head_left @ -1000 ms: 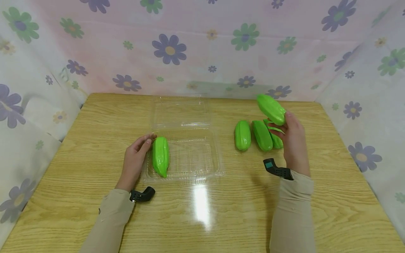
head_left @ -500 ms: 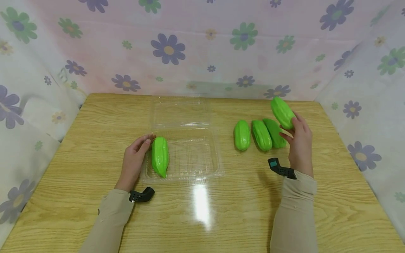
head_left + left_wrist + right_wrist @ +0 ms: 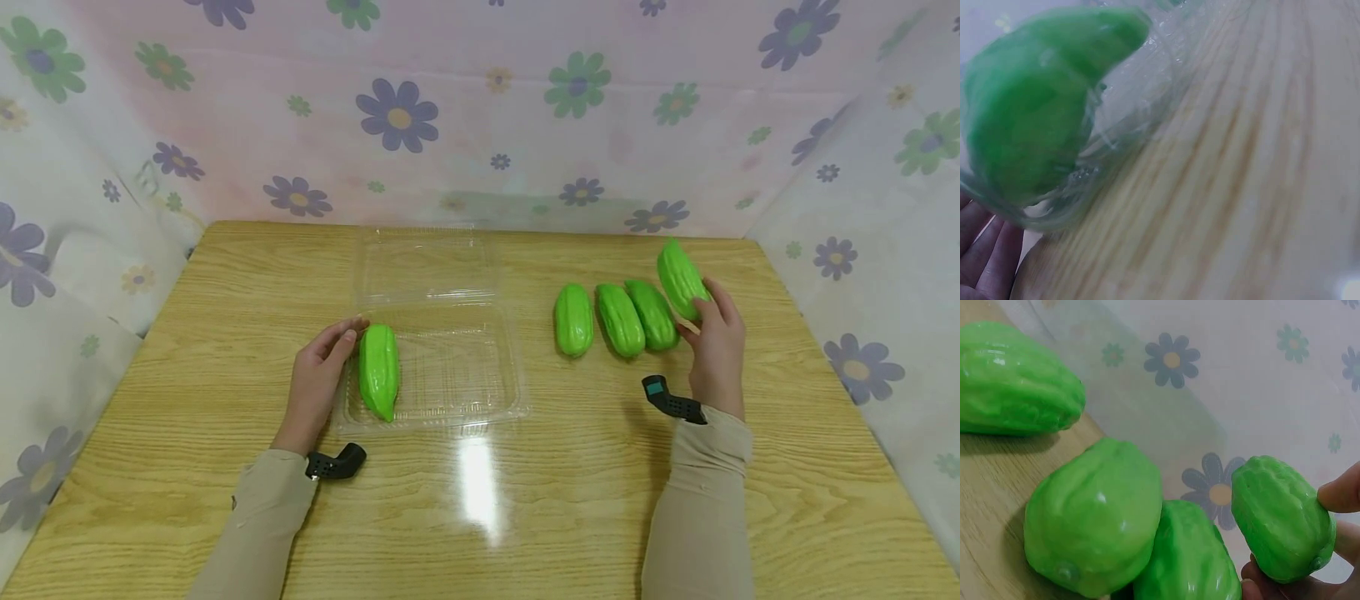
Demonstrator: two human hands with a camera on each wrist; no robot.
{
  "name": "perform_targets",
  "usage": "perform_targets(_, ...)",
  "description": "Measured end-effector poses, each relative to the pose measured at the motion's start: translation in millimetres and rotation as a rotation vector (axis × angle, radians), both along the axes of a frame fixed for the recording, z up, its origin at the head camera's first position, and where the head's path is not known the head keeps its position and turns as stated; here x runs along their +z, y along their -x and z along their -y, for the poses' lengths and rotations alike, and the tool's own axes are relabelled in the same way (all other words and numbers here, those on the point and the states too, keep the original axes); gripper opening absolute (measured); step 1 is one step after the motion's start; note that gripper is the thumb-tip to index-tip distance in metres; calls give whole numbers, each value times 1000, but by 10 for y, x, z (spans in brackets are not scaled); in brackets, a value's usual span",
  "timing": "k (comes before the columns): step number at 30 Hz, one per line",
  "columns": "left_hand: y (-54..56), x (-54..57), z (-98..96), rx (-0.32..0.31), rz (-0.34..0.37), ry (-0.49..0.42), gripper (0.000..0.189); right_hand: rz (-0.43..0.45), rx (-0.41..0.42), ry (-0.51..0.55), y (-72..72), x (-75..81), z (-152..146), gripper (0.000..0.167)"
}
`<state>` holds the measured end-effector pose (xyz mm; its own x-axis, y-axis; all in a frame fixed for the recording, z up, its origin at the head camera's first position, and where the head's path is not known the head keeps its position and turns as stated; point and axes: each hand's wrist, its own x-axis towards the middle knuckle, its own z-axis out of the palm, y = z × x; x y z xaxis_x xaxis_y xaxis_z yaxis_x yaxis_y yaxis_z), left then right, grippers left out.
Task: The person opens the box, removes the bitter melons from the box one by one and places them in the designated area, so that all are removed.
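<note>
My right hand (image 3: 718,350) holds a glossy green ribbed fruit (image 3: 681,279) between thumb and fingers, tilted, above the right part of the table. In the right wrist view the thumb presses one side of this fruit (image 3: 1282,519) and fingers curl beneath it. Just left of that hand lie three similar fruits, among them a left one (image 3: 574,321), a middle one (image 3: 621,321) and a right one (image 3: 652,315). My left hand (image 3: 318,375) rests at the left edge of a clear plastic clamshell box (image 3: 517,400), fingers extended against its wall. One green fruit (image 3: 379,371) lies inside.
The box's transparent lid (image 3: 427,262) lies folded back behind its base. A flowered cloth (image 3: 480,108) hangs behind the wooden table (image 3: 555,500) and along both sides. Each wrist carries a black camera mount, such as the left one (image 3: 337,462).
My right hand has moved right with its fruit and then slightly down, uncovering the rightmost fruit on the table. The left hand has stayed at the box.
</note>
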<state>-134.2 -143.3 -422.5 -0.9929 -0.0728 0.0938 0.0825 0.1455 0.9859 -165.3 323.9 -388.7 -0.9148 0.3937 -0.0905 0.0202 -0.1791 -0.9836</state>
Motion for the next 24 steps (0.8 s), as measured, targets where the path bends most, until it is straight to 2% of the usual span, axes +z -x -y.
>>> perform_targets(16, -2, -2, 1, -11, -2, -17, 40, 122, -27, -13, -3, -120, -132, 46)
perform_targets(23, -2, 10, -9, 0, -6, 0, 40, 160, 37, -56, -5, -158, -158, 49)
perform_targets(24, 14, -27, 2, 3, -8, 2, 40, 165, 49, -67, -5, -163, -156, 49)
